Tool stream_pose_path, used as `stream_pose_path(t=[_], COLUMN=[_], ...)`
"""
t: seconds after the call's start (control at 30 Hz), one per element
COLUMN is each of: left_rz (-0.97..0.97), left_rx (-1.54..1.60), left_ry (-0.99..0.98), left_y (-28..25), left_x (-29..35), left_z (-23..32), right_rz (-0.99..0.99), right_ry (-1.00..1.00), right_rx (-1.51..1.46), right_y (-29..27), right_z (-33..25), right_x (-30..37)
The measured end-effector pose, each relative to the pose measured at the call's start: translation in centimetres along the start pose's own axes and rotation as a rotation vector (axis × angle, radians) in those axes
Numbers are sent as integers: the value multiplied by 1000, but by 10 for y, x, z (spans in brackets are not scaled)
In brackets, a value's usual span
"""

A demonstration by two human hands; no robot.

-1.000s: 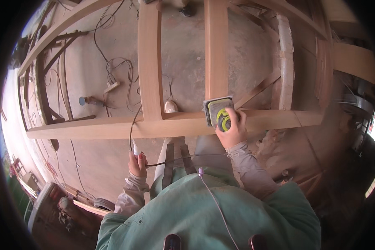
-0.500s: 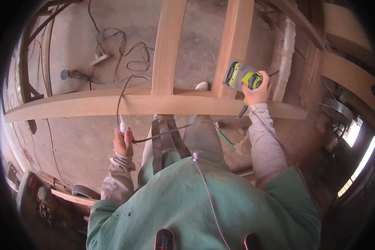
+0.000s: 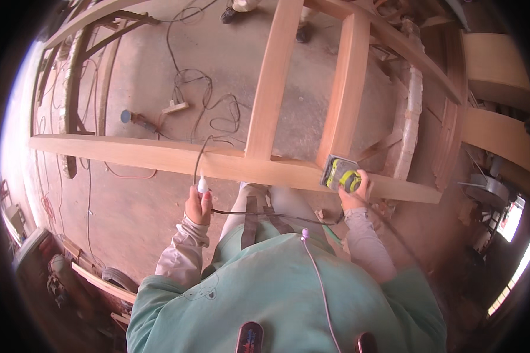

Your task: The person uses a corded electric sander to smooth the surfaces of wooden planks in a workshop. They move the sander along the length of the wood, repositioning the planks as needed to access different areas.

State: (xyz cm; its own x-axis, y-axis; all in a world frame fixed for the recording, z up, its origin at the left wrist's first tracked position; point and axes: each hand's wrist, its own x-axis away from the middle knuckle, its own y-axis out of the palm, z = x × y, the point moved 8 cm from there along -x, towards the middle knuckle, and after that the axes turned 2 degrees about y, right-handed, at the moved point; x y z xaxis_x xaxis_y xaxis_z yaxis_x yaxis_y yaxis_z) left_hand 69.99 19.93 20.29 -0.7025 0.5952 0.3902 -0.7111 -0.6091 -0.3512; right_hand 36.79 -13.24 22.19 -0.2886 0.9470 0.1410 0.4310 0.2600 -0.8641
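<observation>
My right hand is wrapped round the lime-green and grey electric sander, whose flat pad is tilted toward the corner where an upright piece meets the near rail. Whether the pad touches the wood I cannot tell. In my closed left hand is a small white bottle with a pointed nozzle, held tip up just on my side of the long pale wooden rail. A dark power cord runs from the sander past my left hand and over the rail.
Two wooden crosspieces extend away from the rail. A rough trestle stands under the right side, another at left. On the floor lie a blue-ended power tool, a power strip and tangled cord. Another person's shoe shows at the far edge.
My right hand has brought the sander nearer to me, down to the near rail. My left hand still holds the bottle. The view has shifted, and another person's feet now show at the top.
</observation>
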Motion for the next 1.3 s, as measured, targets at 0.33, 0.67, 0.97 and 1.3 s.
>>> stream_pose_path(t=[0.33, 0.67, 0.97, 1.3], left_rz=[152, 744, 979, 919], left_rx=[-386, -197, 67, 252], left_ry=[253, 429, 434, 342], left_y=[-68, -228, -279, -373], left_x=[12, 111, 168, 146], left_z=[93, 147, 117, -7], right_rz=[14, -66, 5, -33], right_ry=[-43, -7, 66, 169], right_rx=[-66, -249, -249, -39], right_y=[2, -10, -16, 3], right_z=[27, 59, 103, 15], right_x=[-1, -31, -24, 50])
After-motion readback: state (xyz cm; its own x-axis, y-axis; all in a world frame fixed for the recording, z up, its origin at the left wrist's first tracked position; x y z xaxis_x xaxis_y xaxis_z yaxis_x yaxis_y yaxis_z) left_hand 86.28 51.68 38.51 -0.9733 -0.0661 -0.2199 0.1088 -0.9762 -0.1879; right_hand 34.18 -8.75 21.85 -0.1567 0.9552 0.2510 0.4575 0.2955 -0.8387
